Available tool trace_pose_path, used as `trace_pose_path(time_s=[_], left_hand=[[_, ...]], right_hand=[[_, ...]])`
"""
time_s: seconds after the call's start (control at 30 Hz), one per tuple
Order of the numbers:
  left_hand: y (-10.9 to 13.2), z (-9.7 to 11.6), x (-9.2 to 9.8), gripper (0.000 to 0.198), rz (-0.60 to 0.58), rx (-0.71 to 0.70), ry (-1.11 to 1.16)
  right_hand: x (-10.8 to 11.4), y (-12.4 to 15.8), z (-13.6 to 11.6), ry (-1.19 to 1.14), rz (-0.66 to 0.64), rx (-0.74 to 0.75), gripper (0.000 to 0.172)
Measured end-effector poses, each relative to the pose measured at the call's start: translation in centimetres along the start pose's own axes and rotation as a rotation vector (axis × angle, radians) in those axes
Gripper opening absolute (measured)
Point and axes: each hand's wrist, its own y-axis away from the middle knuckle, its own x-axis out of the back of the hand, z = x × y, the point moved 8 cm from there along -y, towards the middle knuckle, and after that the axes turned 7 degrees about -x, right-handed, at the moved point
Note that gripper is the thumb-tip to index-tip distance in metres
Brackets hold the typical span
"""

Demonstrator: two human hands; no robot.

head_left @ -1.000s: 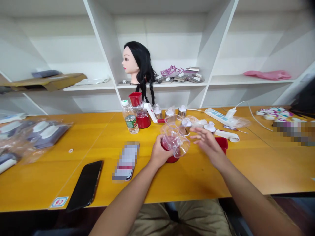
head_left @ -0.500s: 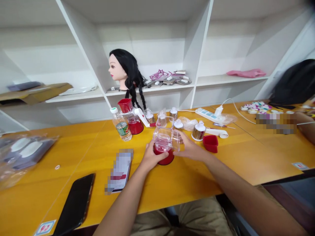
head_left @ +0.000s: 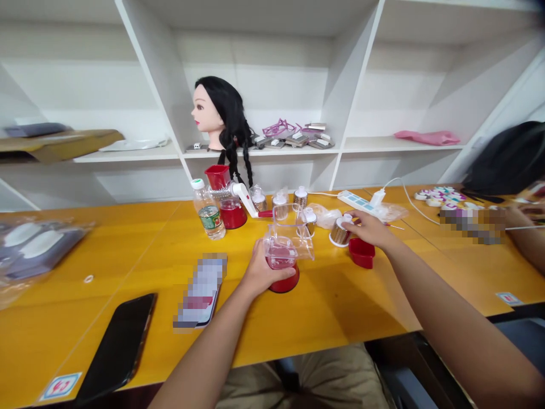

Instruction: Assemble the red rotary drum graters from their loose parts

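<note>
My left hand is wrapped round the lower part of a rotary grater body, a clear plastic housing on a red base that stands upright on the table. Further right, my right hand has its fingers closed at the white-topped end of a metal grater drum; the drum's white rim is at or near the tabletop. A red hopper lies just below that hand. Another grater drum stands between the housing and the right hand, partly hidden by the clear plastic.
Behind are a bottle, an assembled red grater with a white crank, more drums and a power strip. Two phones lie left. A mannequin head sits on the shelf. Another person's arm is at right.
My right hand has left the clear housing and moved right to the metal drum, which now tilts slightly. My left hand stays on the housing. The white strip behind the hopper is now hidden.
</note>
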Motion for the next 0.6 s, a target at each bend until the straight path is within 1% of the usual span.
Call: trace_pose_path(time_s=[0.07, 0.13, 0.23, 0.27, 0.33, 0.4, 0.47, 0.53, 0.6], left_hand=[[0.0, -0.4, -0.4, 0.092, -0.040, 0.033, 0.104], [0.1, -0.7, -0.7, 0.092, -0.077, 0.070, 0.150], [0.1, -0.8, -0.9, 0.093, -0.123, 0.116, 0.193], [0.1, -0.8, -1.0, 0.093, -0.135, 0.125, 0.214], [0.2, -0.6, -1.0, 0.092, -0.166, 0.134, 0.263], [0.3, -0.5, -1.1, 0.087, -0.223, 0.133, 0.300], [0.5, -0.7, -1.1, 0.084, -0.291, 0.146, 0.332], [0.6, -1.1, -0.7, 0.087, -0.319, 0.163, 0.372], [0.7, -1.6, -0.4, 0.093, -0.356, 0.183, 0.423]], right_hand=[[-0.2, 0.1, 0.0, -0.002, 0.018, 0.002, 0.043], [-0.2, 0.1, 0.1, -0.004, 0.019, -0.001, 0.042], [-0.2, 0.1, 0.0, -0.014, -0.033, 0.001, 0.040], [0.0, 0.1, -0.2, -0.024, -0.038, 0.004, 0.042], [0.7, 0.2, -1.4, -0.049, 0.001, 0.031, 0.049], [1.4, 0.3, -3.8, -0.079, 0.065, 0.096, 0.052], [1.2, -0.2, -7.4, -0.103, 0.073, 0.188, 0.049], [-0.1, -1.5, -11.3, -0.098, 0.016, 0.268, 0.048], [-2.2, -3.8, -14.8, -0.018, -0.058, 0.313, 0.050]])
